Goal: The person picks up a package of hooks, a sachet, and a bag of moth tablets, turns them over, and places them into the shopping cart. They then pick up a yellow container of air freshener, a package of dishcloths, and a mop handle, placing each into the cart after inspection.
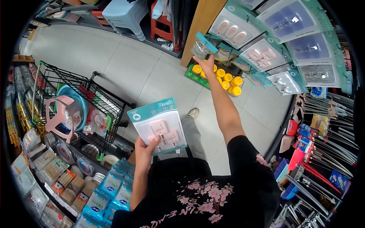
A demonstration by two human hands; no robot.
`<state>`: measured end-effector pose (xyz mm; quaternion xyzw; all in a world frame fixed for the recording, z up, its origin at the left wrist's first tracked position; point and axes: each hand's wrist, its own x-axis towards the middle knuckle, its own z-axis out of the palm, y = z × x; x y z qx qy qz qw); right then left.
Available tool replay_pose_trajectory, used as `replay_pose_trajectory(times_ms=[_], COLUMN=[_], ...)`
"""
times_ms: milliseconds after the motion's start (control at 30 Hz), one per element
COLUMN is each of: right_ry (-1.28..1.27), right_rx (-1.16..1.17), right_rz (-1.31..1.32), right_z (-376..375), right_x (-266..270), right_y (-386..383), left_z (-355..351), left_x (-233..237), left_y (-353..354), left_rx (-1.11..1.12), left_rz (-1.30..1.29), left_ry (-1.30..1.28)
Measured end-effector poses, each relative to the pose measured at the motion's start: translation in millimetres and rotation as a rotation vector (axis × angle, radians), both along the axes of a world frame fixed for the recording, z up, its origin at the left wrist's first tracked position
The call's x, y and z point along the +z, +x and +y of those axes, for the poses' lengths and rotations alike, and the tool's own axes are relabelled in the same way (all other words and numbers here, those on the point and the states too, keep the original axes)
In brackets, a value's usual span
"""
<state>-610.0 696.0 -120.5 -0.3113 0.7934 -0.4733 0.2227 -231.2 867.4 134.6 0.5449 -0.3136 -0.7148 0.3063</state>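
My left hand (146,152) grips the lower left edge of a hook package (157,123), a white card with a teal top and several pink square hooks. My right arm is stretched out toward a hanging display. At its end, my right hand (206,64) has its fingers on a small teal-topped clear package (202,45); the fingertips are partly hidden behind it. Beside that hand hang more hook packages (262,55) on the rack, with pink, white and blue pieces. Below it stands a wire basket of yellow-capped bottles (227,78).
A black shopping cart (104,125) at the left holds a blue basin (78,110) and a pink stool (61,117). Blue packs (110,184) fill the lower left shelf. Brushes and long-handled tools (329,129) hang at the right. Blue and red stools (125,15) stand at the top.
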Motion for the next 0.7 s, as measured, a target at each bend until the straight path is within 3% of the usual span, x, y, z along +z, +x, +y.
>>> replay_pose_trajectory(times_ms=[300, 367, 700], right_ry=[0.095, -0.187, -0.093], right_rx=[-0.06, 0.052, 0.331], right_rz=[0.006, -0.187, -0.573], right_z=[-3.7, 7.6, 64.4], right_x=[5.2, 9.7, 107.0], right_y=[-5.4, -3.1, 24.6], left_z=[7.3, 5.8, 1.4], left_x=[-3.0, -1.8, -1.9], left_y=[-9.7, -12.9, -6.7], left_rx=[0.029, 0.036, 0.061], left_rz=[0.02, 0.024, 0.087], left_ry=[0.021, 0.015, -0.036])
